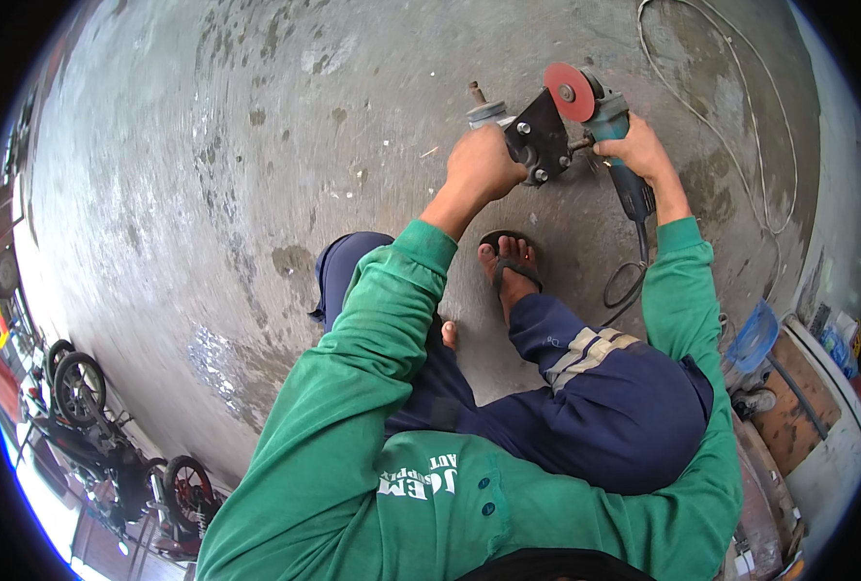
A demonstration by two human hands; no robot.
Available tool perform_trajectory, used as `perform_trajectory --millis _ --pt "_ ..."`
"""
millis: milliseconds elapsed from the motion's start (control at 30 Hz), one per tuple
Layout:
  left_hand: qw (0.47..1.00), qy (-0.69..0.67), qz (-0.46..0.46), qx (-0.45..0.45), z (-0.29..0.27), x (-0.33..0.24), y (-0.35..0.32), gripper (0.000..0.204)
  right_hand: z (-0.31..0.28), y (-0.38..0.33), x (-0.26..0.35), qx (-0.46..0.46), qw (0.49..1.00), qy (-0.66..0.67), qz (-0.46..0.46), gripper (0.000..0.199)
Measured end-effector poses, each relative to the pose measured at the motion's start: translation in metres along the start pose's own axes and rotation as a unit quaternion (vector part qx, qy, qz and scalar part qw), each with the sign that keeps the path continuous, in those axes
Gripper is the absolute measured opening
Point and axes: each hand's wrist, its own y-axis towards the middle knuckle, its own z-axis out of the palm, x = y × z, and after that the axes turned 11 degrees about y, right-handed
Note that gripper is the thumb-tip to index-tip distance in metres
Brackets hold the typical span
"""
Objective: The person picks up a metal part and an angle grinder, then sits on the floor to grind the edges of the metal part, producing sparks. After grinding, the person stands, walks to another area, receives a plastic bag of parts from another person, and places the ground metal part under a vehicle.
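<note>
My left hand [486, 162] is closed around a metal part with a black bolted plate [539, 134]. Several shiny bolt heads show on the plate, and a grey round piece with a short rusty stud [485, 108] sticks out beyond my knuckles. In my right hand [640, 153] is a teal and black angle grinder [606, 120], gripped around its body. Its red disc [568, 92] stands beside the plate's upper right corner; whether they touch I cannot tell. My left fingertips are partly hidden behind the part.
The grinder's black cord [624, 286] loops near my right forearm. A pale cable [761, 145] curves across the concrete floor at right. My sandalled foot [513, 266] is close below the part. A blue plastic container [755, 336] lies at right; motorcycles [80, 387] stand at far left.
</note>
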Motion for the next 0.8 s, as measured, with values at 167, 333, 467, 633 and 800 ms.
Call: perform_trajectory --millis 167,333,467,633,800 --pt "1.0 -0.001 -0.004 0.005 0.001 -0.004 0.0 0.036 -0.012 0.002 0.003 -0.003 0.999 -0.047 0.022 0.058" --pt "0.999 -0.019 0.004 0.025 0.0 0.002 0.004 0.035 -0.018 0.009 0.008 0.026 0.998 -0.034 0.048 0.058" --pt "1.0 -0.014 0.024 -0.004 0.007 0.005 0.001 0.036 -0.019 0.008 0.0 0.038 0.998 0.034 0.032 0.06" --pt "0.998 -0.009 0.053 -0.014 0.006 0.009 0.002 0.033 -0.034 0.015 -0.003 0.03 0.998 -0.046 0.032 0.064" --pt "0.993 0.027 0.1 -0.049 -0.005 0.016 0.001 0.034 -0.043 -0.002 -0.007 -0.007 0.998 0.059 0.011 0.066"
